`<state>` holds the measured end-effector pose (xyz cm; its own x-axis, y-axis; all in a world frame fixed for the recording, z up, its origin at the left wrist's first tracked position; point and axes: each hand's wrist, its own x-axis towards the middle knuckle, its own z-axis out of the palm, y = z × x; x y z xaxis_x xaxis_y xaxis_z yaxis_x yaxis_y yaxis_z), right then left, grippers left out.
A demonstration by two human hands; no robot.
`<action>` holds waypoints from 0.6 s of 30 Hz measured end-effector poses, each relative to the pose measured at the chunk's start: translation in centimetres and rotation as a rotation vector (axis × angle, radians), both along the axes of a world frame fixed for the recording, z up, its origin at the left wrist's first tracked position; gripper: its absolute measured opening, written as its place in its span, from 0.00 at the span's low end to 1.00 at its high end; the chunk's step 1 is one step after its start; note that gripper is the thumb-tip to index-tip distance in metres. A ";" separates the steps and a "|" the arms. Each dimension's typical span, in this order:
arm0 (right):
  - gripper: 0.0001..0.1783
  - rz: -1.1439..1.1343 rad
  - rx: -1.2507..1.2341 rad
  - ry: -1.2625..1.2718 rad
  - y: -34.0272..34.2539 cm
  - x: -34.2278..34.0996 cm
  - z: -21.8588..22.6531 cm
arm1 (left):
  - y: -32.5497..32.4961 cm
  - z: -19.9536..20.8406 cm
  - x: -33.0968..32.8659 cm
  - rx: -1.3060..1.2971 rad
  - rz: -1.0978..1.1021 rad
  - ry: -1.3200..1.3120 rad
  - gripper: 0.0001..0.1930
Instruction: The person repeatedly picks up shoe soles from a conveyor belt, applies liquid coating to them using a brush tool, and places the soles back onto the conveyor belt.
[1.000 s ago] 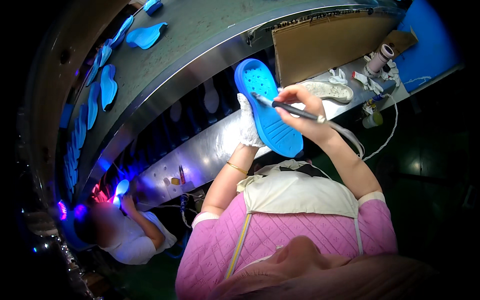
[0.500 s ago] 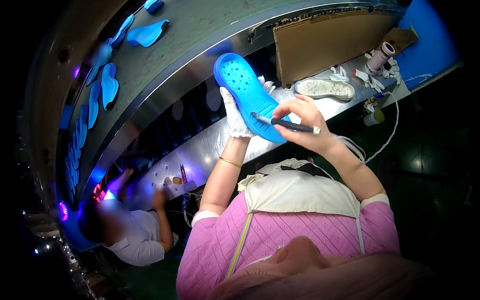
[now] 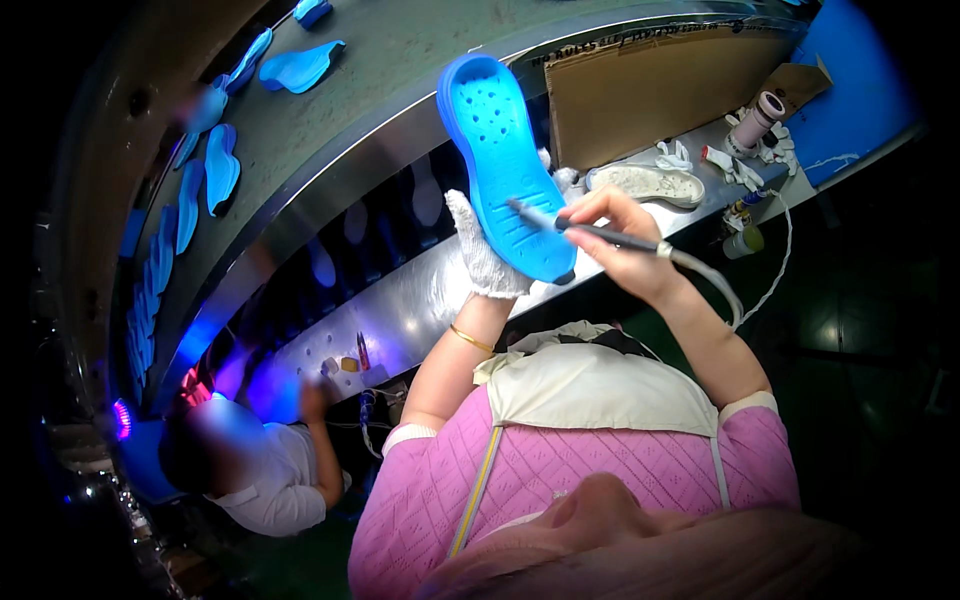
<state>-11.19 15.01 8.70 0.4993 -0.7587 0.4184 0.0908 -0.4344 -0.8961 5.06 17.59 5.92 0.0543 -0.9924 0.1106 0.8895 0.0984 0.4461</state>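
A blue shoe sole [image 3: 507, 170], with a cluster of holes at its far end and grooves toward its near end, is tilted up over the metal ledge. My left hand [image 3: 484, 252], in a white knitted glove, grips it from beneath; the thumb lies along the left edge and fingertips show past the right edge. Bare, my right hand [image 3: 628, 246] pinches a brush [image 3: 608, 236] with a dark handle. A pale tube [image 3: 712, 279] runs from the handle's end. The brush's blurred bristles are at the grooved part of the sole; whether they touch it, I cannot tell.
Beyond the ledge [image 3: 420, 290], a curved green belt [image 3: 390, 60] carries several blue soles [image 3: 222, 170]. A cardboard sheet [image 3: 640, 100], a whitish sole [image 3: 650, 184], gloves [image 3: 735, 167] and a pink bottle [image 3: 757, 122] stand at the right. A co-worker [image 3: 275, 475] sits at the left.
The blue sole has moved away from me and turned more upright, with my left hand. The brush tip has moved slightly farther away over the grooved part.
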 end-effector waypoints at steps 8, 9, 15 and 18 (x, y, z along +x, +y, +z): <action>0.07 0.041 0.136 0.004 0.8 -0.2 -0.7 | -0.5 0.5 0.3 -0.071 0.038 0.098 0.48; 0.07 0.049 0.172 0.009 1.4 0.3 -1.2 | -0.5 0.1 0.5 -0.062 0.055 0.052 0.48; 0.06 0.221 0.719 -0.140 0.5 0.6 -0.6 | -1.0 -0.4 1.3 -0.090 0.019 0.132 0.46; 0.06 0.150 0.530 -0.162 0.2 0.2 0.1 | -0.8 0.6 1.5 -0.117 -0.017 0.141 0.46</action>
